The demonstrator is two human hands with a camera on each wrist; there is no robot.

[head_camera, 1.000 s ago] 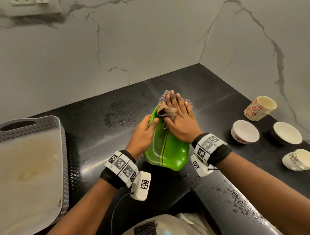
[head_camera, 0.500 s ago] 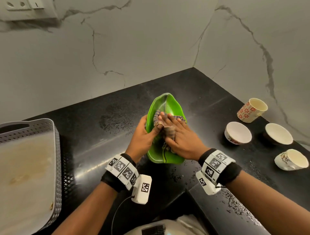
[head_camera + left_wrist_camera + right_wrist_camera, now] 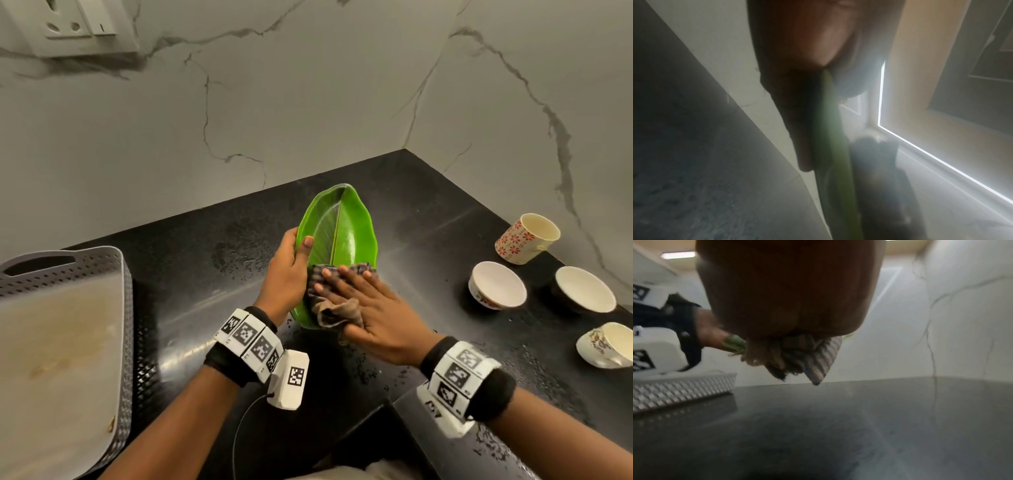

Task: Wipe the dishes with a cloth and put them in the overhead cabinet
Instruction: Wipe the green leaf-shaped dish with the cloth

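A green leaf-shaped plate (image 3: pixel 337 226) is held tilted above the black counter (image 3: pixel 212 274). My left hand (image 3: pixel 291 267) grips its left rim, thumb on the inner face. My right hand (image 3: pixel 370 308) lies flat, fingers straight, and presses a brown striped cloth (image 3: pixel 330 308) against the plate's near half. In the left wrist view the plate's green edge (image 3: pixel 828 138) runs down from my palm. In the right wrist view the bunched cloth (image 3: pixel 797 356) hangs under my palm.
Along the right wall stand a floral cup (image 3: pixel 527 238), two white bowls (image 3: pixel 496 286) (image 3: pixel 585 289) and another cup (image 3: pixel 608 344). A grey perforated tray (image 3: pixel 65 342) sits at the left. A wall socket (image 3: pixel 78 24) is at upper left.
My right hand and the cloth slid from the plate's far tip down toward its near end. The plate tipped up, baring its upper half. My left hand kept its grip.
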